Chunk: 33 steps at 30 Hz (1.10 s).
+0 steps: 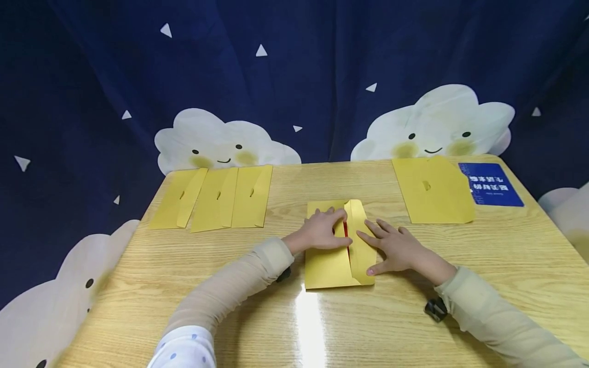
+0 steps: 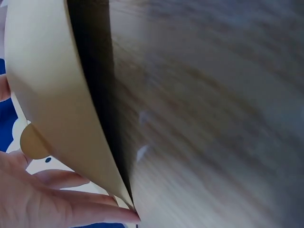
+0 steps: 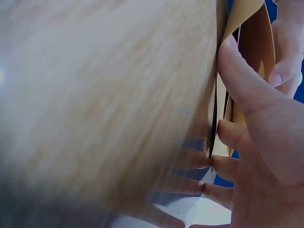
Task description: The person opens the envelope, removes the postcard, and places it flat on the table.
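Observation:
A yellow envelope [image 1: 325, 268] lies on the table in front of me, its flap [image 1: 360, 225] folded out to the right. A thin strip of red [image 1: 346, 229] shows in its opening. My left hand [image 1: 320, 231] rests on the envelope's body, thumb and forefinger spread apart at the opening. On the flap's right edge, my right hand [image 1: 398, 249] touches with fingers spread and thumb near the lower corner. The left wrist view has the left fingers [image 2: 90, 213] straight beside the bowed envelope [image 2: 47, 71]. In the right wrist view, the right thumb [image 3: 237, 71] lies against the paper edge.
Several other yellow envelopes lie around: three side by side [image 1: 218, 199] at the back left, and one larger-looking envelope [image 1: 432, 197] at the back right, overlapping a blue card [image 1: 492, 184] with white lettering. A dark blue curtain [image 1: 322, 76] with clouds hangs behind the wooden table [image 1: 152, 286].

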Each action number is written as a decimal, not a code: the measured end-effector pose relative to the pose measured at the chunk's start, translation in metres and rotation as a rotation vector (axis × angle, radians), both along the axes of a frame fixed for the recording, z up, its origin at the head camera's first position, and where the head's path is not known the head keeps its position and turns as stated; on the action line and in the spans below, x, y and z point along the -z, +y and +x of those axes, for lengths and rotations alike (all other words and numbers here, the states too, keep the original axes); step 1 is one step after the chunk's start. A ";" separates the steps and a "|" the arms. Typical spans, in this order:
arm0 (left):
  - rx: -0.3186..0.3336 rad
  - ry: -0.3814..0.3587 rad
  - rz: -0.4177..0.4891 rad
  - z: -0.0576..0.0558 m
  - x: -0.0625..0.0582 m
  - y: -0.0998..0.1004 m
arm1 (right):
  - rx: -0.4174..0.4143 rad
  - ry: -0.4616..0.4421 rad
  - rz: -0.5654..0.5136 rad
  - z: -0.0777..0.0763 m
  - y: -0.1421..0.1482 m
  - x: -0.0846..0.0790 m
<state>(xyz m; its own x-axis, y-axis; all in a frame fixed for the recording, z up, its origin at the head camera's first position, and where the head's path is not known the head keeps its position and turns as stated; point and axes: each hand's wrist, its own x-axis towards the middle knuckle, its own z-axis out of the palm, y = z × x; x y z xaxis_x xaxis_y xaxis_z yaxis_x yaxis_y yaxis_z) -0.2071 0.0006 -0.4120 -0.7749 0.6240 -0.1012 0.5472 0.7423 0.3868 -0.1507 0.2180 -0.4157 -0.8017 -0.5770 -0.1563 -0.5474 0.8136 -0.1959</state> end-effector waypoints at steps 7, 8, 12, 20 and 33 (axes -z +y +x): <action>0.027 0.009 0.057 -0.002 0.002 -0.003 | -0.001 0.010 0.011 0.000 0.001 0.000; 0.034 0.013 0.066 -0.002 0.003 -0.004 | -0.002 0.013 0.015 0.000 0.001 0.000; 0.056 0.029 0.098 -0.003 0.003 -0.005 | -0.007 0.029 0.024 -0.002 0.000 0.000; 0.047 0.019 0.118 -0.003 0.003 -0.006 | -0.028 0.045 0.088 -0.007 -0.006 0.000; 0.057 0.027 0.117 -0.001 0.003 -0.007 | -0.074 0.035 0.273 -0.016 -0.024 -0.009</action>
